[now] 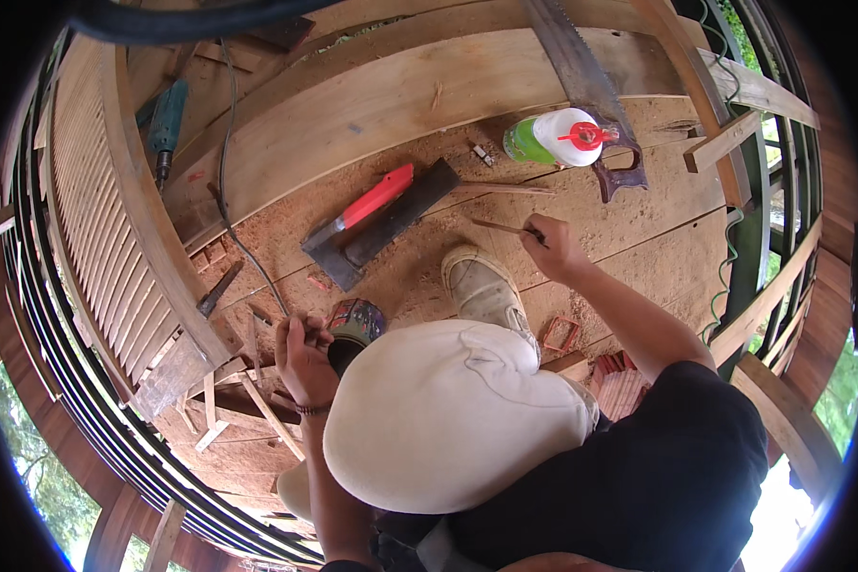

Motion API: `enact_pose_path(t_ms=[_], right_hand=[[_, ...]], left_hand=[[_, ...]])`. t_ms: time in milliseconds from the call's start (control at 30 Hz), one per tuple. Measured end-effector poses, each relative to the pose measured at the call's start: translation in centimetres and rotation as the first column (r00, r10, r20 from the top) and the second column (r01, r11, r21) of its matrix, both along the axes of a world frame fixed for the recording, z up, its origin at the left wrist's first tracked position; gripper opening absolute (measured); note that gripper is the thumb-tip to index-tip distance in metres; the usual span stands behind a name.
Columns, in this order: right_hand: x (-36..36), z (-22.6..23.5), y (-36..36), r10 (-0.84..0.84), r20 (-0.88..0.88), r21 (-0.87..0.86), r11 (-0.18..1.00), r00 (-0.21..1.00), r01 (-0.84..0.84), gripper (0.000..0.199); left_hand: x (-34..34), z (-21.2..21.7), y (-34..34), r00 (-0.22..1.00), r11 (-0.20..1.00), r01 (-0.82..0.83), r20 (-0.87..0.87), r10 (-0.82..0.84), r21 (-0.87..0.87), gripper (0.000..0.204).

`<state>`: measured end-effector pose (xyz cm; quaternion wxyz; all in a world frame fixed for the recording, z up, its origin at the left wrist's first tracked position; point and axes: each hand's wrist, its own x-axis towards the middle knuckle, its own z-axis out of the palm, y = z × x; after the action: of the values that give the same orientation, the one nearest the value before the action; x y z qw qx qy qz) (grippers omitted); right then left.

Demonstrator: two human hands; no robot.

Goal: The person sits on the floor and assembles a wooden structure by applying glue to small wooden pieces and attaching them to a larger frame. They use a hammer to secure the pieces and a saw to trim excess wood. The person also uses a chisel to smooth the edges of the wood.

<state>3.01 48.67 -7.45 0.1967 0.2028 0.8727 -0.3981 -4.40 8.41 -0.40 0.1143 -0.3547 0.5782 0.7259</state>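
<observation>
A: What can't you make out?

B: Mostly the left hand (305,362). Its fingers are bent and drawn in narrow, and I can't tell whether they grip anything or touch the can (355,313) just to their right.

A: And that can?

B: The pale-clad knee (434,415) covers its near part, and the inside is too dark to read.

A: The right hand (553,250)?

B: Closed around a slim stick (495,226), which juts out to the left of the fist. The fingers hide its other end, so I can't say what kind it is.

A: Anything cut off?

B: The handsaw (582,69), beyond the right hand; its blade runs out at the top edge.

A: Now count.

B: Two hands, one stick, one can, one handsaw. One green-and-white bottle (548,140) with a red cap, near and beyond the right hand. One red-handled float (396,217), ahead of the left hand and off to its right. One teal drill (169,116), well ahead of the left hand, leftward.
</observation>
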Motion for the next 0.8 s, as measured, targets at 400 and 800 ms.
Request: enact_pose_path(t_ms=[400, 800], right_hand=[[-5.3, -3.1, -0.2, 0.403, -0.179, 0.597, 0.770, 0.898, -0.226, 0.023], [-0.3, 5.7, 2.8, 0.585, 0.556, -0.505, 0.802, 0.591, -0.319, 0.019]], left_hand=[[-2.8, 0.7, 0.4, 0.993, 0.984, 0.074, -0.075, -0.087, -0.163, 0.017], [-0.3, 1.5, -5.5, 0.974, 0.972, -0.225, -0.021, 0.224, -0.071, 0.012]])
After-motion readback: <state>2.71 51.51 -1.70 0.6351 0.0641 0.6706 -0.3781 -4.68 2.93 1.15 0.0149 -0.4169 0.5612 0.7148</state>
